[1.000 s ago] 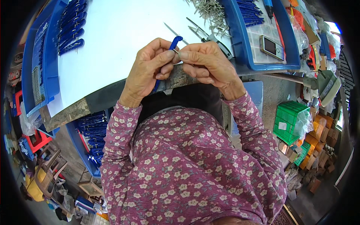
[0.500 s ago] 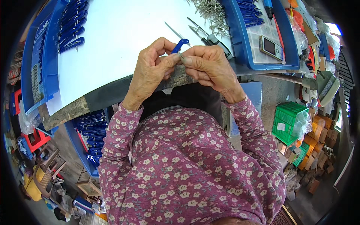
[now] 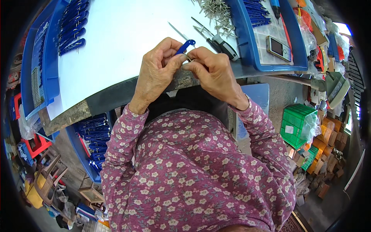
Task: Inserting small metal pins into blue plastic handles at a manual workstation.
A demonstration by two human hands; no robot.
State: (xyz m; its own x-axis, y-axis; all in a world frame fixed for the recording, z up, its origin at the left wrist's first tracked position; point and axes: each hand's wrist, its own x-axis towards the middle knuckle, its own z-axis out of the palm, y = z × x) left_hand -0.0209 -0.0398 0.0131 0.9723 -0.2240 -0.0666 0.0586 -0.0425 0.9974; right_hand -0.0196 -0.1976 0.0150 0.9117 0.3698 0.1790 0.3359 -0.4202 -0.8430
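Observation:
My left hand (image 3: pixel 154 71) is closed on a blue handle (image 3: pixel 185 46) with a rounded end, held just above the table's near edge. A thin silvery metal strip (image 3: pixel 177 30) points up and left from beside the handle's end; whether it is joined there is hard to see. My right hand (image 3: pixel 214 73) pinches a small metal piece (image 3: pixel 188 58) against the handle's underside, its shape mostly hidden by the fingertips. Just beyond the right hand lie a grey-and-black-handled tool (image 3: pixel 226 47) and other tools with thin shafts (image 3: pixel 201 25).
Loose silvery metal pieces (image 3: pixel 216 13) are heaped at the back. Similar blue handles (image 3: pixel 73 29) lie in a row at left, by a blue tray (image 3: pixel 52 73). Another blue tray (image 3: pixel 253 50) at right holds blue pieces and a mobile phone (image 3: pixel 279 49). Below left, a bin (image 3: pixel 79 149) contains more blue handles.
My right hand has turned and its fingers have shifted slightly left along the small metal piece. My left hand keeps the blue handle almost where it was.

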